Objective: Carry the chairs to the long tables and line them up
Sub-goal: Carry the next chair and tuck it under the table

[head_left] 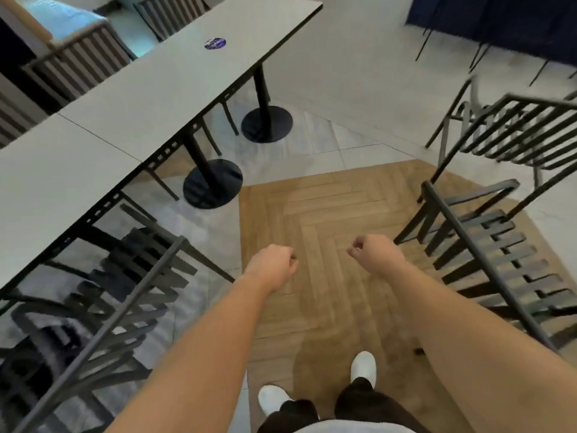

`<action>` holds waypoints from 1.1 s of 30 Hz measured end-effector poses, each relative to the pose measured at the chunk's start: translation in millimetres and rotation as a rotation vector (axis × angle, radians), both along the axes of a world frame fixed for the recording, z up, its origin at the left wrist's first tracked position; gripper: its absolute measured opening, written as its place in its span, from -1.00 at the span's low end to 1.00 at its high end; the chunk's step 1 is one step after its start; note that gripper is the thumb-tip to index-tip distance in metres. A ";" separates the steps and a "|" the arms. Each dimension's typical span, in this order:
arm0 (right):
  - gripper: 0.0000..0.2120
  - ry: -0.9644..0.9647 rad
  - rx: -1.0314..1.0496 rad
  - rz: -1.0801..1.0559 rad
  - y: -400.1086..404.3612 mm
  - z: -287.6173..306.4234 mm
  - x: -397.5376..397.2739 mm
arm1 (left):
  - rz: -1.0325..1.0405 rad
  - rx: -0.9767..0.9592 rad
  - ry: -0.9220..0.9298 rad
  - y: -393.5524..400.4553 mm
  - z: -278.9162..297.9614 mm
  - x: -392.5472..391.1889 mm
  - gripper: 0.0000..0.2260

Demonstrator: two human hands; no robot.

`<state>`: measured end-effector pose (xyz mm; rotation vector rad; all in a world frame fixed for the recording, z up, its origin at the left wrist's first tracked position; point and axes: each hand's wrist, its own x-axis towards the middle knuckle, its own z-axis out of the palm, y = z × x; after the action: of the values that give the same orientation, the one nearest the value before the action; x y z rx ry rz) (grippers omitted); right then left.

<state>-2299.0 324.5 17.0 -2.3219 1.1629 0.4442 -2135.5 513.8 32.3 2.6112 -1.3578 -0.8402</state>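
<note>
— Chairs, how many, what make?
— Two near me, black slatted metal: one (pixel 103 307) at my left under the grey tabletop (pixel 156 89), one (pixel 487 264) at my right on the herringbone wood floor (pixel 312 214).
— Your grip?
— Left hand (pixel 273 265) and right hand (pixel 376 251) curled into loose fists, holding nothing.
— Any writing?
— Round blue sticker (pixel 215 43), unreadable.

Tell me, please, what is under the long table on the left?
Under the long table stand two black pedestal bases, and a black slatted chair is pushed partly under its near end. Thin chair legs show beyond the pedestals; the tabletop hides the rest.
</note>
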 end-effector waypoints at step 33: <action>-0.46 0.089 0.281 -0.750 -139.3 -71.4 -300.7 | -0.944 0.020 -0.055 -375.4 -57.5 -217.1 -0.49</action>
<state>-2599.7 185.1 -54.4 -1.4944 1.7627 0.3916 -2352.6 138.4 -25.2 1.9100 -2.6381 -0.8252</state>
